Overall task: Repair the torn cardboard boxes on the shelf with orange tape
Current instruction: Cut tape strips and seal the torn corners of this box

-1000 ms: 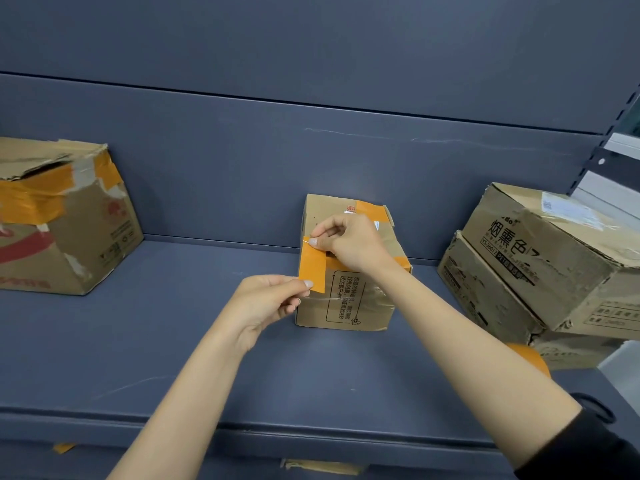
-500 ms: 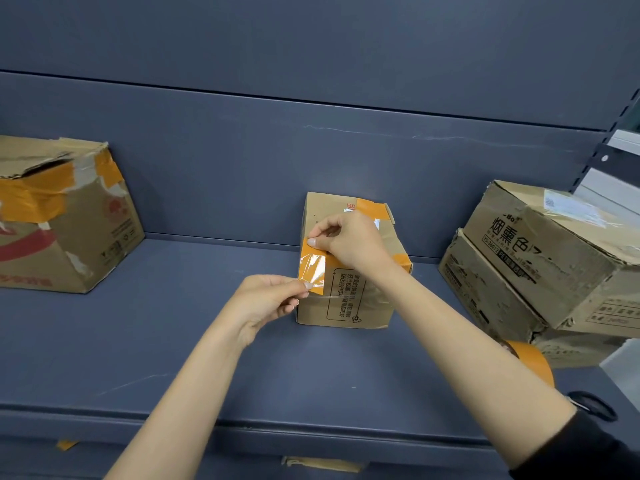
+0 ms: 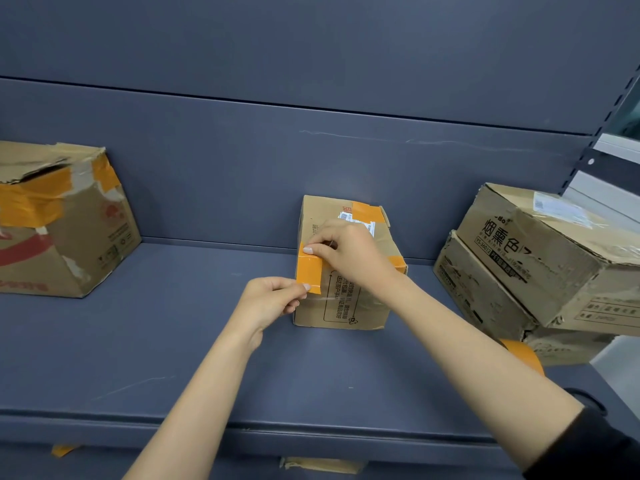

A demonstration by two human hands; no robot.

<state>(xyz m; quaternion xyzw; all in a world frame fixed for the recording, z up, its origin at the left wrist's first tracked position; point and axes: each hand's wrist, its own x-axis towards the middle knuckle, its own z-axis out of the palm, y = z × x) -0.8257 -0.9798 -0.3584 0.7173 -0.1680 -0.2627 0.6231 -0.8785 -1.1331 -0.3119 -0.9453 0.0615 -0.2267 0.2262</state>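
Orange tape strip (image 3: 309, 274) runs vertically down the small box's (image 3: 349, 306) front-left edge, mid-shelf (image 3: 138, 341). Left hand (image 3: 268, 303) pinches its bottom end; right hand (image 3: 346, 251) fingers curl, pressing its top.

Your arms: 2 in view, both reaching in from the near edge.
Your left hand (image 3: 268, 301): bare, no ring, no watch or band visible at the wrist.
Your left forearm: bare along its whole visible length; no sleeve shows on it.
Your right hand (image 3: 349, 252): bare, no ring visible.
Your right forearm: bare from the wrist back toward the elbow.
Your right sleeve (image 3: 588, 448): dark, black-looking fabric, pushed up, seen only at the near right corner.
Your nails: pale, short, rounded at the tips.
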